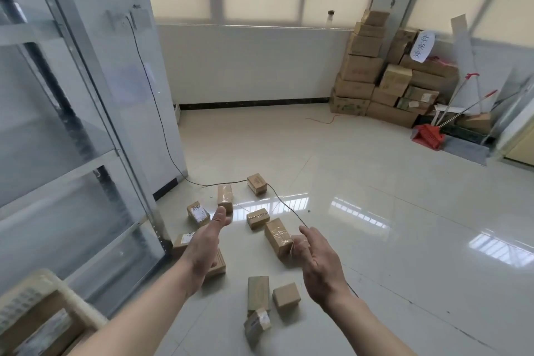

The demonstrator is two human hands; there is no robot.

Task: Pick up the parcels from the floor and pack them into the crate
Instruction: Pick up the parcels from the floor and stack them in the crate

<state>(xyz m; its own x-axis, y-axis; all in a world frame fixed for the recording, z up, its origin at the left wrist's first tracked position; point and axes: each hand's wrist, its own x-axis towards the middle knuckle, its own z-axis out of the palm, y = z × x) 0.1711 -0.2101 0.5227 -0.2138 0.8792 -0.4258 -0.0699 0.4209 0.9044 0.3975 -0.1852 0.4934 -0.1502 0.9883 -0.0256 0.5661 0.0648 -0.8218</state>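
Note:
Several small brown taped parcels lie scattered on the tiled floor, among them a long parcel (278, 240) in the middle, a small one (257, 218) behind it and a cube-shaped one (286, 295) nearer me. My left hand (205, 243) reaches out above the parcels with relaxed fingers and holds nothing. My right hand (316, 263) is stretched forward beside the long parcel, fingers loose, empty. The cream plastic crate (72, 302) sits at the bottom left with parcels inside it.
A black cable (284, 204) runs across the floor between the parcels. A glass partition (72, 139) stands on the left. Stacked cartons (381, 78) and a red dustpan (427, 136) fill the far right corner.

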